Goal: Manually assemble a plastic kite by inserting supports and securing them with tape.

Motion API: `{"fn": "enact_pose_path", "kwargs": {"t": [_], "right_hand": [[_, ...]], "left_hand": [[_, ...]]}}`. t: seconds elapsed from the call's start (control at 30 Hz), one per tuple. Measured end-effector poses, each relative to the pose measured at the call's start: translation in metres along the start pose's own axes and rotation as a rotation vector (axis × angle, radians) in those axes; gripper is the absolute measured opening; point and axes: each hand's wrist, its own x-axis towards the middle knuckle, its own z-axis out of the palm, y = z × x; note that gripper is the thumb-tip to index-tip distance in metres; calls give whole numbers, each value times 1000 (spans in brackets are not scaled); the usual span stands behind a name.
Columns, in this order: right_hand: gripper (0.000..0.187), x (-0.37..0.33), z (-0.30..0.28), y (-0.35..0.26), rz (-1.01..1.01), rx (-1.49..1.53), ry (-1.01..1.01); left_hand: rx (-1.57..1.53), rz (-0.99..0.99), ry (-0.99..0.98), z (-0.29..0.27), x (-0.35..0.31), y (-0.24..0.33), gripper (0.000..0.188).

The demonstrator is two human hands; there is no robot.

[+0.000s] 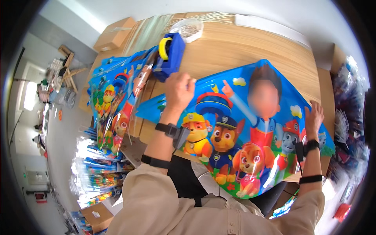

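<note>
Left hand [179, 91], fingers curled shut, reaches for the tape dispenser [169, 55]; right hand [314, 117], fingers pressed together, pins the kite [239, 129] overhanging the desk's [243, 47] near edge; it may slip off.

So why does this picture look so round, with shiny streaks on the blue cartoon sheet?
Head view: the fisheye lens bends the wooden table edges and leaves a black rim around the picture. Glare streaks the glossy blue cartoon sheet under the left hand and right hand, and also the wrapped stack on the left. The window area at far left is washed out. One patch on the sheet is blurred.
</note>
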Motion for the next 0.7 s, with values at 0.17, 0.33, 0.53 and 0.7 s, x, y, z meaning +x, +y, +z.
{"fn": "enact_pose_path", "kwargs": {"t": [0.17, 0.33, 0.53, 0.7], "right_hand": [[29, -23, -14, 11, -150, 105, 172], [29, -36, -34, -21, -143, 238, 180], [23, -42, -56, -93, -246, 487, 107], [21, -65, -66, -175, -66, 1263, -553]], "left_hand": [[329, -281, 40, -81, -17, -98, 17], [549, -329, -443, -125, -43, -145, 12], [472, -308, -83, -147, -34, -107, 3], [-210, -345, -310, -177, -60, 36, 5]]}}
